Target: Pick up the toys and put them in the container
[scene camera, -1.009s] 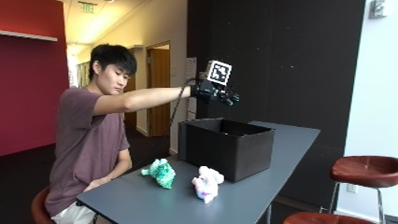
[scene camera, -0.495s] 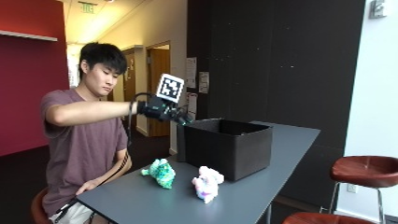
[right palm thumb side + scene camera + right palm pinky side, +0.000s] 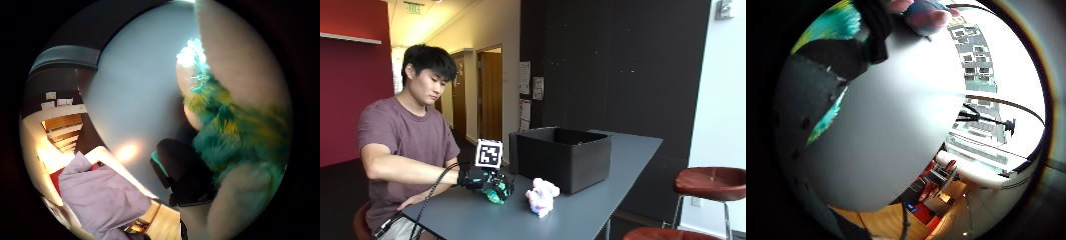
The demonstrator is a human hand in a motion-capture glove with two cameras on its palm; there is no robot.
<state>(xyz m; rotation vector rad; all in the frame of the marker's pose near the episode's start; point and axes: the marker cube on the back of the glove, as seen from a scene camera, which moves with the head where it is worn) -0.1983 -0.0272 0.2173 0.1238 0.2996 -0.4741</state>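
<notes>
Gloved right hand [image 3: 478, 178] is down on the grey table [image 3: 586, 210], fingers wrapped round the fuzzy teal plush toy [image 3: 497, 192].

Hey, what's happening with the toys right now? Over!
Gloved right hand down on the green plush toy, grip unclear. Pink plush toy beside it on table. Black container open, path clear.

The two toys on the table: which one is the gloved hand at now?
The green toy. The gloved right hand is on it, and its teal and yellow fur fills the thumb side palm view. The pink and white toy stands apart, nearer the black container.
</notes>
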